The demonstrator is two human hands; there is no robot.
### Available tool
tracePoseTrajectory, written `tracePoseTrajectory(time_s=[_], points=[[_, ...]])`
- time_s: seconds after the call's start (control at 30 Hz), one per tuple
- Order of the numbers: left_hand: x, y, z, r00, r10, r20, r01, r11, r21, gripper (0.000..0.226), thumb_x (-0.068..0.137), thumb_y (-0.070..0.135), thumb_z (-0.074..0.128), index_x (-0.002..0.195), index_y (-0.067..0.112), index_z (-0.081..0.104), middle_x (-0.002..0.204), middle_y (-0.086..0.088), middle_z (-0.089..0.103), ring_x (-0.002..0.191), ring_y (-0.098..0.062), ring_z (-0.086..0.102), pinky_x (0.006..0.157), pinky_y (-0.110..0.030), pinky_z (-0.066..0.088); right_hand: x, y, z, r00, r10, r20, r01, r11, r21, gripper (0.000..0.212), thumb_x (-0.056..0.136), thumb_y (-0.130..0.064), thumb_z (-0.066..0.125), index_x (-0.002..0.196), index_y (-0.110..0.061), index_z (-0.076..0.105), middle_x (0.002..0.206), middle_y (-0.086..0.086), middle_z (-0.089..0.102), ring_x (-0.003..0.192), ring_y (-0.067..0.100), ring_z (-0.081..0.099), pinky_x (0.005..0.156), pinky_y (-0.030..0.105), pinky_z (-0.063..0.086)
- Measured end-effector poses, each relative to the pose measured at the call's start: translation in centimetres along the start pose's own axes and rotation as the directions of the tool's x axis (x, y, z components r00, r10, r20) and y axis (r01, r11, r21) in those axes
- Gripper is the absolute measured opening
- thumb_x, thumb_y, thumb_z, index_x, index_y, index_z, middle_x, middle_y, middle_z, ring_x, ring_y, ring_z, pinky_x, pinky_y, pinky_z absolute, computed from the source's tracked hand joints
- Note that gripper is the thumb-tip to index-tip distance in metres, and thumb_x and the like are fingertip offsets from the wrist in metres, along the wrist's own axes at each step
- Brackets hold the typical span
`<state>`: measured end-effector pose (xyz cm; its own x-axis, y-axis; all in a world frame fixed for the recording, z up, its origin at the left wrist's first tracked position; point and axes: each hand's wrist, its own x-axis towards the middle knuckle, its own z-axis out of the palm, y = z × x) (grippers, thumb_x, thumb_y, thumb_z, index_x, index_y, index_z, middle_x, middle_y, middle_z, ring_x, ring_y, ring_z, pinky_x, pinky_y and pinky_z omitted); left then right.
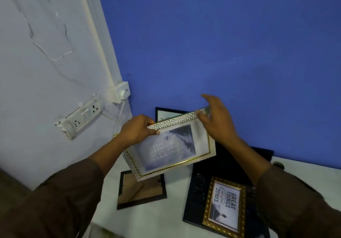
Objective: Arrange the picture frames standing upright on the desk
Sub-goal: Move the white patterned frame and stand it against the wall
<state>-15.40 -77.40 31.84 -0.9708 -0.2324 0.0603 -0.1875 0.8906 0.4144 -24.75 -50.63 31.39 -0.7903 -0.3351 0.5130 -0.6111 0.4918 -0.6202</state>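
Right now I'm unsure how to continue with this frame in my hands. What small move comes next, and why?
Probably tip the white pebbled frame upright and lower it toward the desk by the blue wall. The left hand grips its corner, the right hand only touches its top edge, and it hangs tilted above the desk.

I see four picture frames. The white pebble-textured frame [171,145] with gold inner trim is held up off the bench, tilted, its glass facing me; the grey print inside reads sideways and is too blurred to make out. Below it, a black frame [141,191] lies face down on the white bench, showing its brown backing board and folded stand. To the right, an ornate gold frame [224,207] lies flat, face up, its print reading "GREAT THINGS ... ZONES" turned sideways. Behind the white frame, another black frame [167,114] stands against the blue wall, mostly hidden.
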Motion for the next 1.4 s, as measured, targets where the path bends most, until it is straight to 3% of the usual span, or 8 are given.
tracePoseTrajectory(time_s=[0.2,0.3,0.5,0.67,0.8,1.07,1.2,1.4], points=[[-3.4,6.7,-0.1,0.977,0.196,0.080,-0.207,0.964,0.166,0.029,0.078,0.048,0.076,0.083,0.020,0.070,0.074,0.006,0.065,0.073,-0.018,0.063,0.063,-0.030,0.048,-5.1,-4.4,-3.2,0.869,-0.073,0.490,0.269,0.900,-0.343,0.054,0.092,-0.057,0.055,0.137,-0.028,0.053,0.137,0.000,0.062,0.119,0.022,0.060,0.096,0.040,0.047],[-6.2,8.3,0.0,0.961,0.262,0.085,-0.275,0.925,0.261,0.027,0.081,0.049,0.073,0.097,0.028,0.069,0.082,0.008,0.060,0.077,-0.017,0.057,0.061,-0.030,0.043,-7.4,-4.9,-3.4,0.907,-0.054,0.417,0.232,0.892,-0.389,0.037,0.095,-0.051,0.054,0.121,-0.025,0.062,0.115,0.003,0.073,0.100,0.026,0.066,0.078,0.035,0.046],[-11.6,8.6,1.8,0.861,0.508,0.029,-0.474,0.779,0.411,0.036,0.091,0.049,0.059,0.119,0.027,0.063,0.106,0.001,0.073,0.092,-0.023,0.067,0.065,-0.032,0.047,-13.8,-4.9,-4.1,0.976,0.032,0.213,0.035,0.953,-0.302,0.031,0.091,-0.052,0.062,0.097,-0.023,0.072,0.087,-0.002,0.076,0.080,0.018,0.069,0.082,0.040,0.051],[-13.5,8.1,4.2,0.737,0.673,-0.063,-0.644,0.728,0.235,0.052,0.095,0.043,0.055,0.144,0.026,0.049,0.147,0.004,0.053,0.136,-0.017,0.046,0.115,-0.036,0.031,-16.3,-3.8,-7.5,0.980,0.179,0.084,-0.148,0.947,-0.285,0.034,0.087,-0.056,0.064,0.088,-0.023,0.074,0.083,-0.005,0.075,0.078,0.014,0.068,0.076,0.036,0.053],[-14.3,8.6,5.7,0.703,0.701,-0.122,-0.693,0.713,0.104,0.046,0.096,0.040,0.054,0.140,0.025,0.052,0.155,0.005,0.042,0.145,-0.013,0.033,0.118,-0.034,0.024,-17.5,-2.5,-10.5,0.973,0.230,-0.023,-0.225,0.915,-0.336,0.034,0.086,-0.056,0.065,0.084,-0.023,0.072,0.080,-0.006,0.074,0.076,0.015,0.067,0.071,0.030,0.045],[-13.9,10.8,11.5,0.833,0.530,0.157,-0.509,0.846,-0.159,0.048,0.094,0.040,0.062,0.138,0.025,0.053,0.143,0.003,0.053,0.132,-0.014,0.047,0.109,-0.032,0.041,-18.6,1.5,-17.5,0.846,0.458,-0.275,-0.500,0.859,-0.110,0.034,0.086,-0.052,0.068,0.081,-0.018,0.073,0.078,-0.003,0.073,0.075,0.017,0.065,0.065,0.034,0.050],[-11.5,14.8,14.1,0.872,0.334,0.359,-0.216,0.919,-0.331,0.068,0.092,0.043,0.065,0.149,0.017,0.039,0.151,-0.004,0.047,0.136,-0.021,0.048,0.105,-0.029,0.040,-19.2,3.6,-21.0,0.766,0.552,-0.329,-0.561,0.824,0.078,0.037,0.087,-0.051,0.069,0.081,-0.014,0.072,0.076,0.000,0.071,0.069,0.012,0.062,0.058,0.027,0.045],[-6.3,24.8,18.8,0.818,0.331,0.470,0.022,0.798,-0.602,0.076,0.080,0.057,0.072,0.143,0.026,0.043,0.129,0.001,0.065,0.123,-0.014,0.060,0.109,-0.038,0.044,-19.2,11.2,-28.0,0.695,0.625,-0.356,-0.577,0.780,0.242,0.033,0.089,-0.050,0.066,0.082,-0.018,0.070,0.083,0.000,0.072,0.075,0.019,0.067,0.060,0.029,0.049]])
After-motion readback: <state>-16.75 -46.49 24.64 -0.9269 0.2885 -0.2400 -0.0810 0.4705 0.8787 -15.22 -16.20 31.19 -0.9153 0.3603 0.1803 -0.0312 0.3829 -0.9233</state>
